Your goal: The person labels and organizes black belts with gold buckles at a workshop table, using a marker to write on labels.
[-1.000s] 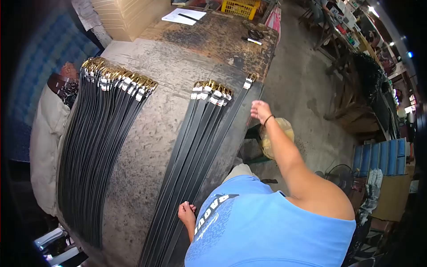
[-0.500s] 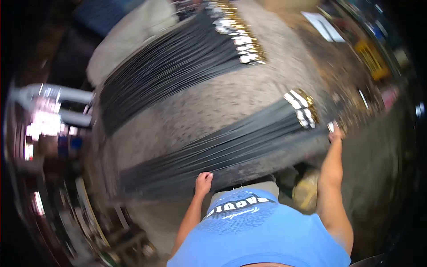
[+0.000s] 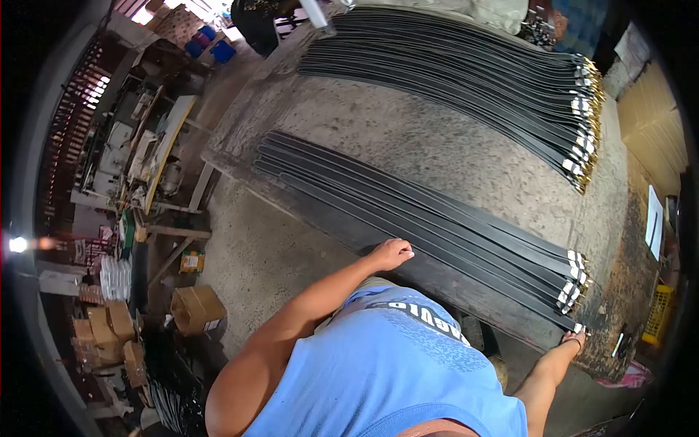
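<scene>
My right hand [image 3: 572,341] is at the table's near right, its fingers closed on the tagged end of a black belt [image 3: 502,290]. That belt lies flat, nearest to me in a small row of black belts [image 3: 437,211] with white tags [image 3: 574,273] and gold-coloured buckle ends. My left hand [image 3: 393,253] is curled closed at the near edge of the row, beside the belt's middle stretch. Nothing shows in its fingers. Farther back lies a larger spread of black belts [image 3: 451,73], with white tags and gold-coloured ends on the right.
The belts lie on a worn grey table [image 3: 357,109]. At its right are a white paper [image 3: 654,222], a yellow crate [image 3: 657,315] and a cardboard sheet [image 3: 652,120]. A cardboard box [image 3: 198,309] stands on the floor at left, near a cluttered bench [image 3: 171,146].
My view has swung to the left, bringing the bench and floor boxes into sight. The blur has gone. My right hand is still at the belt ends, and my left hand remains closed by the row.
</scene>
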{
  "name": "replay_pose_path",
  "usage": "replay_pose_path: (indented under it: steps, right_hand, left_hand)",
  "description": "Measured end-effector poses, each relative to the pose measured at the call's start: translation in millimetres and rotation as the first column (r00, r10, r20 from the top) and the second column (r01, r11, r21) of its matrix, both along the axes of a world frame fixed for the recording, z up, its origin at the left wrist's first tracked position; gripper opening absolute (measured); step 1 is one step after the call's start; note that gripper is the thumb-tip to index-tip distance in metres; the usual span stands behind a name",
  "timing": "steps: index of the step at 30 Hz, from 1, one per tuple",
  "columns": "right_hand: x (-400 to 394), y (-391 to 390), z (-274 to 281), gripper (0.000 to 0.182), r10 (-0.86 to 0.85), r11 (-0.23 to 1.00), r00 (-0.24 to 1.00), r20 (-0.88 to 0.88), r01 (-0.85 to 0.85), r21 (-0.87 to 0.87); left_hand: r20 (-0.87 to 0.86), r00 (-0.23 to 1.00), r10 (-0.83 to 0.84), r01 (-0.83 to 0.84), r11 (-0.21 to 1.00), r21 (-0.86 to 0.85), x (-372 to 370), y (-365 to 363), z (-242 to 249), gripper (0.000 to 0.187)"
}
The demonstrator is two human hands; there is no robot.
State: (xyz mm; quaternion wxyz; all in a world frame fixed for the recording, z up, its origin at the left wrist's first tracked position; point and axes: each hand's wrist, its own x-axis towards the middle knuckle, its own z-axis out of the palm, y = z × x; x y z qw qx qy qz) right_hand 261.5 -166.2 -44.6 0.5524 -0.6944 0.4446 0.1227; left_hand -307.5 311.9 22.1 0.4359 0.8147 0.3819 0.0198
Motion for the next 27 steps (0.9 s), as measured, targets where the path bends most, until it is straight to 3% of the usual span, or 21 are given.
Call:
replay_pose_path:
  steps: [2,5,6,7,9,10,11,12,13,15,16,18,19,20,21,22,23,25,26,27]
  right_hand:
    - [13.4,-3.1,1.2,0.038,0.086,0.995,0.995,-0.052,-0.083,0.051]
    - [20.3,6.5,12.2,0.038,0.01,0.995,0.999,-0.047,-0.005,0.098]
    - [19.1,5.8,14.0,0.035,0.023,1.0,1.0,-0.008,-0.022,0.022]
    - [25.8,1.8,6.3,0.035,-0.062,0.995,0.996,0.071,0.067,-0.075]
    - [21.6,-6.3,5.3,0.036,-0.063,0.982,0.884,0.464,-0.029,0.188]
    - [5.0,6.9,38.4,0.035,-0.048,0.991,0.893,0.446,0.097,-0.087]
    - [5.8,-0.4,44.6,0.036,-0.063,0.998,0.855,0.515,0.061,0.022]
    - [-0.2,-4.9,58.0,0.04,-0.037,0.995,0.767,0.641,-0.034,0.098]
    - [-16.3,4.2,88.8,0.039,-0.029,0.994,0.726,0.687,-0.05,0.096]
    - [-20.2,6.0,129.4,0.036,-0.006,1.0,0.659,0.752,0.007,0.002]
    - [-25.3,9.1,155.4,0.034,0.173,0.979,0.588,0.791,-0.013,-0.204]
    - [-18.9,7.0,204.7,0.034,0.361,0.912,0.504,0.784,-0.017,-0.409]
    - [-7.3,-8.1,225.2,0.035,0.672,0.657,0.353,0.651,0.121,-0.744]
    - [5.1,-22.6,246.8,0.037,0.893,0.29,0.249,0.374,0.314,-0.904]
    - [17.2,-24.7,271.7,0.037,0.955,0.08,0.229,0.187,0.409,-0.909]
    - [27.7,-24.8,297.2,0.038,0.974,-0.114,0.225,0.009,0.525,-0.844]
    - [38.0,-21.8,324.7,0.039,0.755,0.647,0.134,0.642,0.001,-0.762]
    - [17.7,-15.8,361.4,0.041,0.855,0.509,-0.197,0.48,0.139,-0.85]
    - [4.3,-8.8,380.7,0.041,0.866,0.45,-0.343,0.363,0.223,-0.865]
    - [-12.4,-20.5,391.9,0.041,0.876,0.451,-0.319,0.362,0.271,-0.851]
  left_hand:
    - [0.005,1.0,-0.018,0.018,1.0,0.012,-13.6,7.5,0.1,0.025]
    - [-0.037,0.993,0.109,-0.112,0.99,-0.086,-34.5,13.2,5.9,0.026]
    - [-0.049,0.989,0.142,-0.146,0.985,-0.093,-37.4,13.1,8.1,0.026]
    - [-0.056,0.983,0.174,-0.179,0.979,-0.1,-38.4,13.1,9.9,0.027]
    - [-0.032,0.981,0.189,-0.191,0.977,-0.094,-36.8,8.1,11.6,0.028]
    - [-0.108,0.976,0.19,-0.2,0.975,-0.092,-33.0,6.5,12.6,0.03]
    - [-0.182,0.964,0.193,-0.211,0.974,-0.087,-29.8,6.9,14.8,0.032]
    - [-0.225,0.955,0.193,-0.25,0.932,-0.263,-25.9,5.5,18.3,0.033]
    - [-0.266,0.947,0.18,-0.284,0.856,-0.432,-21.3,1.5,21.5,0.035]
    - [-0.23,0.969,0.094,-0.209,0.807,-0.552,-16.2,-7.6,24.9,0.038]
    - [-0.204,0.975,0.084,-0.194,0.771,-0.606,-13.7,-13.4,20.2,0.042]
    - [-0.174,0.981,0.081,-0.178,0.726,-0.664,-9.2,-20.5,13.1,0.045]
    - [-0.15,0.983,0.107,-0.184,0.626,-0.758,-7.0,-21.8,10.8,0.049]
    - [-0.128,0.983,0.134,-0.179,0.515,-0.838,-6.4,-21.8,9.4,0.054]
    - [-0.121,0.983,0.135,-0.174,0.509,-0.843,-6.8,-20.0,8.8,0.054]
    - [-0.1,0.972,0.212,-0.181,0.404,-0.897,-6.8,-17.7,8.0,0.06]
    - [-0.087,0.955,0.284,-0.173,0.295,-0.94,-5.1,-14.7,7.7,0.066]
    - [-0.073,0.927,0.369,-0.161,0.213,-0.964,-2.4,-5.3,21.3,0.075]
    - [-0.091,0.902,0.422,-0.174,0.163,-0.971,-1.3,-1.9,16.7,0.071]
    - [-0.107,0.877,0.468,-0.181,0.115,-0.977,0.6,1.3,10.4,0.067]
